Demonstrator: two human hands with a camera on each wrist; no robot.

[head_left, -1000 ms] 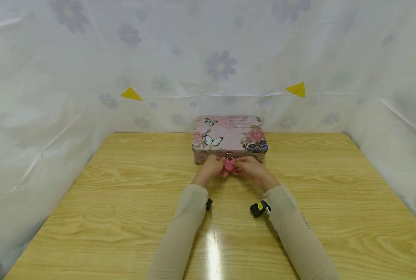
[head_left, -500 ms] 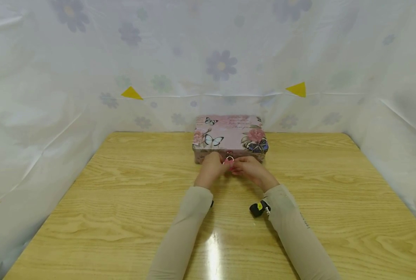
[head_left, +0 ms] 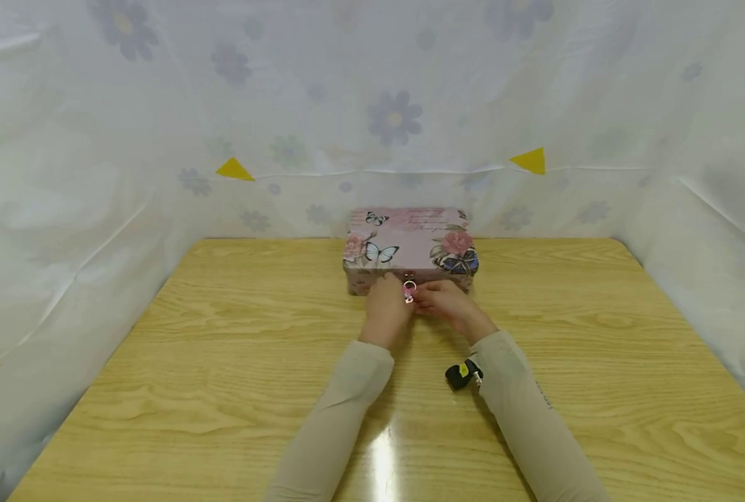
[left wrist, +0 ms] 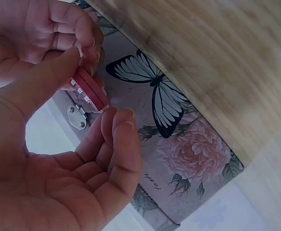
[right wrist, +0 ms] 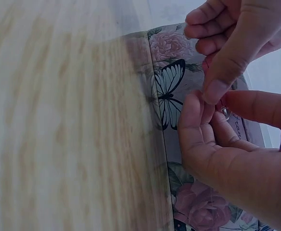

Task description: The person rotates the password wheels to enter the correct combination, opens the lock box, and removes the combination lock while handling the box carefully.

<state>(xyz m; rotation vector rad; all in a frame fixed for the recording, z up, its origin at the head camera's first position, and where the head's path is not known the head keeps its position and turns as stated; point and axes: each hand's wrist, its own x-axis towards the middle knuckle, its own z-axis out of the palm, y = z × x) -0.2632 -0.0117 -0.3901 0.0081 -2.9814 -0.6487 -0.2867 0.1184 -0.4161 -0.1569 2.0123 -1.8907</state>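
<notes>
A small pink combination padlock [left wrist: 91,90] sits at the metal clasp [left wrist: 76,117] on the front of a pink tin box [head_left: 410,240] printed with butterflies and roses. Its round shackle [head_left: 410,285] shows against the box front; I cannot tell whether it runs through the clasp. My right hand [head_left: 450,305] pinches the padlock from the right, thumb against fingers. From the left, my left hand [head_left: 387,307] has its thumb on one end of the padlock and curled fingertips at the other. White number dials line the padlock's edge. In the right wrist view, fingers mostly cover the padlock.
The box stands at the back of a wood-grain table [head_left: 221,362], close to a white flowered curtain [head_left: 309,104]. Yellow triangles [head_left: 235,169] mark the curtain. A black wrist strap [head_left: 463,374] hangs under the right sleeve.
My left hand has shifted right and turned over the padlock. The padlock has gone from facing forward to standing edge-on. My right hand and the box have stayed nearly still.
</notes>
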